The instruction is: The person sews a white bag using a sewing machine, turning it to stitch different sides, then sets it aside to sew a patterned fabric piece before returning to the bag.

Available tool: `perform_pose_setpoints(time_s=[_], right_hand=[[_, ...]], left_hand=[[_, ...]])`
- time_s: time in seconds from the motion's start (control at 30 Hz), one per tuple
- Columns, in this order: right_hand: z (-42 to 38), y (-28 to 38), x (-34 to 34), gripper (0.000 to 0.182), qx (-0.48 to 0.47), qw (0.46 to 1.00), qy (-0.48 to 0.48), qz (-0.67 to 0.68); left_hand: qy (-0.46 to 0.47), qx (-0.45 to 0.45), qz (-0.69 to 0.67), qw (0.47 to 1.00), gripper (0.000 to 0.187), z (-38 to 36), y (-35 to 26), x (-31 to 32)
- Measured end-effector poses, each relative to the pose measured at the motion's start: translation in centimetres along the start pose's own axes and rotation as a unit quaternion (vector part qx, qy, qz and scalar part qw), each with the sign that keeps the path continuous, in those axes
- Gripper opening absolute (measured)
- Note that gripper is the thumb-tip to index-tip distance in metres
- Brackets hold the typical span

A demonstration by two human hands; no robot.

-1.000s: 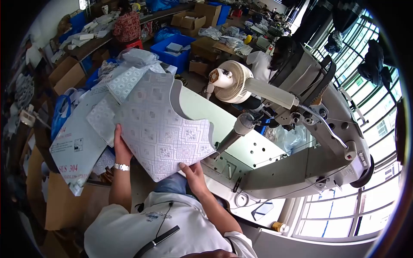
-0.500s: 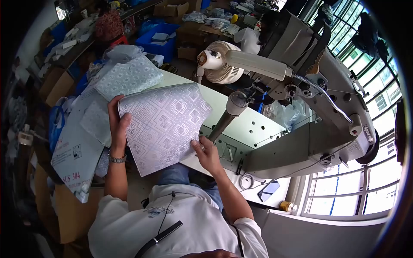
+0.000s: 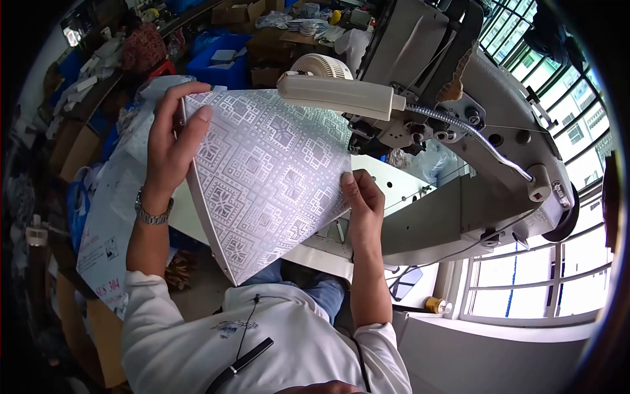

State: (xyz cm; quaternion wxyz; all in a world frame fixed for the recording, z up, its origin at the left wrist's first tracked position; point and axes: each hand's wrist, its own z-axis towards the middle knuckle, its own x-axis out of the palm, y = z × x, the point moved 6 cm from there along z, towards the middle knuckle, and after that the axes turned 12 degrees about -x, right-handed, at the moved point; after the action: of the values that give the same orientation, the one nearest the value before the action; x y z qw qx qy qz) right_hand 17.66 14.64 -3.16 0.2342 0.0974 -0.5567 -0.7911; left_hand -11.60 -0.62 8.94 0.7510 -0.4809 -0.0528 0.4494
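Note:
A silver-grey patterned panel (image 3: pixel 269 171) with woven-looking squares is held up before me, tilted, its thick pale edge facing left. My left hand (image 3: pixel 174 134), wearing a metal watch, grips its upper left corner, thumb on the front and fingers behind. My right hand (image 3: pixel 365 200) pinches the right edge with the thumb in front. The panel's upper right part reaches the head (image 3: pixel 394 134) of an industrial sewing machine (image 3: pixel 499 111), passing below the white lamp (image 3: pixel 338 95). The machine's post is hidden behind the panel.
A printed plastic-wrapped board (image 3: pixel 108 249) lies on the left. Behind are a blue bin (image 3: pixel 220 62), a fan (image 3: pixel 321 65) and a person in patterned clothing (image 3: pixel 143 47). A phone (image 3: pixel 408 282) and a yellow spool (image 3: pixel 436 305) are at right, near the barred window (image 3: pixel 518 285).
Both hands have raised the panel toward the machine head, and it now covers the post and part of the table. My right hand has moved up and right. The view has shifted slightly.

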Motion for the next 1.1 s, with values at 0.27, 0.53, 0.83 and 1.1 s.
perform_pose_setpoints(time_s=[0.27, 0.53, 0.83, 1.1], right_hand=[[-1.8, -11.3, -5.6, 0.025, 0.122, 0.965, -0.171, 0.159], [-7.8, -17.3, -1.9, 0.043, 0.23, 0.895, -0.177, 0.338], [-8.0, -17.9, -4.4, 0.037, 0.226, 0.958, -0.166, 0.064], [-0.4, -0.2, -1.7, 0.051, -0.166, 0.98, -0.042, -0.106]], left_hand=[[-0.022, 0.255, 0.184, 0.949, 0.031, 5.3, -2.4, 15.9], [0.308, 0.176, 0.102, 0.93, 0.028, 7.4, 5.1, 25.8], [0.242, 0.13, 0.285, 0.918, 0.033, 6.5, -0.5, 21.8], [0.264, 0.218, 0.246, 0.907, 0.073, -10.3, -8.5, 11.3]])
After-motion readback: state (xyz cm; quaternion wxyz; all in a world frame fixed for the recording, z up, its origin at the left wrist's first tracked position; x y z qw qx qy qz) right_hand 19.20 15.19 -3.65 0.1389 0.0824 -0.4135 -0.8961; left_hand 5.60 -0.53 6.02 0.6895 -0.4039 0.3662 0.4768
